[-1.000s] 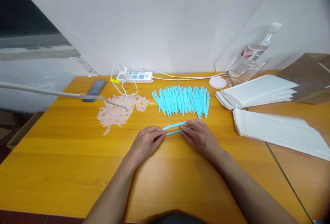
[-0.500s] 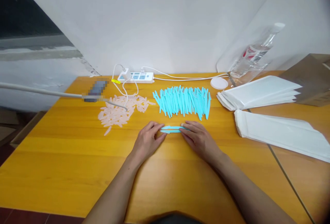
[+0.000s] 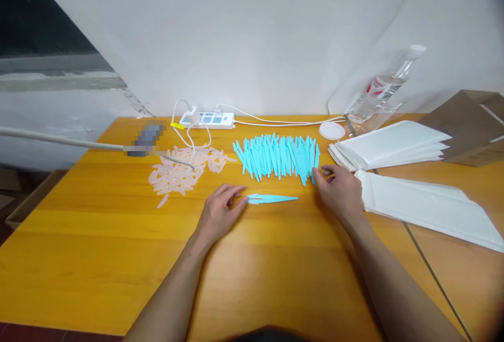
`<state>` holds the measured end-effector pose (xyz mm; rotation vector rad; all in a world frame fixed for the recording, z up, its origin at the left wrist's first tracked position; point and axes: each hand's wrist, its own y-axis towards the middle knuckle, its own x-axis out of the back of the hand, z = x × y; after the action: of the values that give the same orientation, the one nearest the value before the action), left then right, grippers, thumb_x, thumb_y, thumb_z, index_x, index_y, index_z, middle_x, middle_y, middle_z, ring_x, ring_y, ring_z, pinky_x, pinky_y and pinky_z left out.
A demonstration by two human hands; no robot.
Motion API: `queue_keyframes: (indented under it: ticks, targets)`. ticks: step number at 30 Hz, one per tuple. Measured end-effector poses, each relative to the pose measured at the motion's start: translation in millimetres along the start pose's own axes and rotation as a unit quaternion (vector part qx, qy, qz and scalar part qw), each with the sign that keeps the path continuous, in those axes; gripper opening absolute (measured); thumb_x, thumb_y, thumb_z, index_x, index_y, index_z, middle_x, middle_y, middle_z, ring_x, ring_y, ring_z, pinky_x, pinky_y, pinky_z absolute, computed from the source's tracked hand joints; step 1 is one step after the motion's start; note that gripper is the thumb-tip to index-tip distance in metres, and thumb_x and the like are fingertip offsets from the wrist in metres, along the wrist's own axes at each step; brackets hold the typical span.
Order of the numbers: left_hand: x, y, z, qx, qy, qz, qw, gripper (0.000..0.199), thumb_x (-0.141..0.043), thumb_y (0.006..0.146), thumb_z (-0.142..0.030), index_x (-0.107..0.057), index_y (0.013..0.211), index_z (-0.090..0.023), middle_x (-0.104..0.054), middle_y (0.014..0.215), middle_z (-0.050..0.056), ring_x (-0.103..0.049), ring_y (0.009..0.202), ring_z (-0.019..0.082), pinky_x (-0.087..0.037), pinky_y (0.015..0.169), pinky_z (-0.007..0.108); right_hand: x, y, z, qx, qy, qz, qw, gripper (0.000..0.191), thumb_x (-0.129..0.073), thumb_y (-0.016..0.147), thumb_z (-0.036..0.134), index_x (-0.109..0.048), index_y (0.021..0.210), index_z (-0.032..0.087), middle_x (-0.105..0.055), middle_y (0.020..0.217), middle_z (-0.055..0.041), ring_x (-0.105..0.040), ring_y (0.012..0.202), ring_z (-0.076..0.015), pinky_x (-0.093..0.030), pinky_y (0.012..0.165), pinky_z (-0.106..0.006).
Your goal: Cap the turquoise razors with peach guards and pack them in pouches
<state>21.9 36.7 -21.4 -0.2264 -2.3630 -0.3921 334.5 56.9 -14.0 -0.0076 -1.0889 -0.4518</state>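
Two slim blue plastic pieces, shaped like eyebrow razors (image 3: 271,199), lie side by side on the table, their right ends close together. At their left end, my left hand (image 3: 220,211) rests with the thumb touching them and the forefinger held apart. My right hand (image 3: 340,190) is at the right end of a row of similar blue razors (image 3: 275,156). One of its fingertips covers the lower part of the outermost razor, while the other fingers are bent and apart from it. Left of the row lies a loose heap of small pale pink plastic pieces (image 3: 177,174).
A white power strip (image 3: 214,120) with cables stands by the wall. A pixelated phone (image 3: 147,137) and a grey cable lie at the left. On the right are white sleeves (image 3: 425,200), a round white lid (image 3: 331,130), a plastic bottle (image 3: 384,87) and a cardboard box (image 3: 468,127).
My right hand has left the two razors and moved right to the end of the row. The two razors have come closer together at their right ends. My left hand has opened slightly.
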Motion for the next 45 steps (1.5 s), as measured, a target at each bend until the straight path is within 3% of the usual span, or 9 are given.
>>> queue_keyframes:
  ticks: [5, 11, 15, 20, 26, 34, 40, 43, 45]
  targets:
    - [-1.1, 0, 2, -0.006, -0.003, 0.017, 1.0, 0.023, -0.061, 0.096, -0.03, -0.073, 0.112, -0.019, -0.066, 0.086, 0.003, -0.059, 0.075, 0.013, -0.046, 0.07, 0.025, -7, 29, 0, -0.064, -0.043, 0.092, 0.993, 0.04, -0.061, 0.085, 0.047, -0.076, 0.103, 0.015, -0.077, 0.092, -0.0138, -0.07, 0.09, -0.0315, -0.049, 0.08, -0.038]
    - [-1.8, -1, 2, -0.01, -0.003, 0.018, 1.0, 0.021, -0.062, 0.095, -0.029, -0.075, 0.109, -0.019, -0.068, 0.084, 0.003, -0.06, 0.073, 0.013, -0.046, 0.069, 0.025, -6, 36, -2, -0.085, -0.015, 0.09, 0.992, 0.027, -0.059, 0.083, 0.037, -0.076, 0.088, 0.016, -0.078, 0.089, -0.0134, -0.071, 0.089, -0.031, -0.05, 0.082, -0.038]
    - [4.5, 0, 5, -0.007, -0.015, 0.007, 1.0, 0.022, -0.062, 0.095, -0.03, -0.075, 0.11, -0.02, -0.069, 0.086, 0.003, -0.062, 0.074, 0.013, -0.048, 0.07, 0.025, 7, 23, -1, -0.099, 0.158, 0.071, 0.98, 0.029, -0.063, 0.082, 0.042, -0.072, 0.088, 0.016, -0.076, 0.084, -0.0121, -0.07, 0.079, -0.026, -0.052, 0.076, -0.037]
    - [28.2, 10, 26, 0.034, 0.026, -0.071, 0.997, 0.026, -0.061, 0.094, -0.034, -0.075, 0.109, -0.017, -0.072, 0.094, 0.006, -0.064, 0.077, 0.015, -0.05, 0.071, 0.026, 17, -13, 15, -0.01, 0.407, 0.26, 0.876, 0.048, -0.067, 0.084, 0.055, -0.067, 0.112, 0.016, -0.074, 0.086, -0.0072, -0.063, 0.07, -0.0162, -0.05, 0.064, -0.029]
    - [40.5, 41, 42, 0.05, 0.219, -0.074, 0.972, 0.028, -0.055, 0.096, -0.032, -0.076, 0.112, -0.023, -0.07, 0.109, 0.006, -0.067, 0.092, 0.02, -0.05, 0.079, 0.03, 8, -52, 40, 0.149, 0.354, 0.305, 0.871, 0.035, -0.052, 0.099, 0.043, -0.073, 0.119, 0.023, -0.064, 0.087, -0.0028, -0.057, 0.078, -0.0159, -0.045, 0.071, -0.029]
    - [27.8, 69, 33, 0.058, 0.365, -0.02, 0.929, 0.029, -0.052, 0.096, -0.032, -0.079, 0.096, -0.022, -0.071, 0.101, 0.01, -0.063, 0.1, 0.029, -0.048, 0.079, 0.036, -6, -71, 44, 0.183, 0.336, 0.245, 0.891, 0.029, -0.05, 0.101, 0.03, -0.074, 0.115, 0.021, -0.054, 0.081, -0.0022, -0.052, 0.07, -0.014, -0.039, 0.061, -0.027]
    - [30.6, 56, 21, 0.04, 0.303, 0.0, 0.952, 0.034, -0.045, 0.098, -0.025, -0.07, 0.122, -0.018, -0.072, 0.097, 0.011, -0.066, 0.09, 0.025, -0.048, 0.08, 0.034, -6, -65, 37, 0.189, 0.299, 0.239, 0.904, 0.028, -0.049, 0.102, 0.031, -0.072, 0.115, 0.022, -0.056, 0.082, -0.0026, -0.052, 0.069, -0.0143, -0.039, 0.061, -0.027]
    - [30.1, 39, 16, 0.061, 0.089, 0.003, 0.994, 0.035, -0.048, 0.098, -0.03, -0.07, 0.123, -0.019, -0.071, 0.093, 0.008, -0.065, 0.086, 0.021, -0.049, 0.08, 0.032, -7, -62, 33, 0.188, 0.283, 0.234, 0.911, 0.029, -0.047, 0.102, 0.032, -0.072, 0.115, 0.022, -0.057, 0.084, -0.0034, -0.055, 0.071, -0.0152, -0.043, 0.063, -0.028]
    - [27.9, 28, 15, 0.135, -0.088, 0.023, 0.987, 0.033, -0.053, 0.096, -0.037, -0.073, 0.113, -0.018, -0.071, 0.088, 0.007, -0.065, 0.078, 0.019, -0.05, 0.074, 0.03, -8, -61, 30, 0.187, 0.277, 0.227, 0.915, 0.03, -0.047, 0.103, 0.032, -0.072, 0.115, 0.022, -0.058, 0.086, -0.0042, -0.057, 0.074, -0.0162, -0.045, 0.066, -0.029]
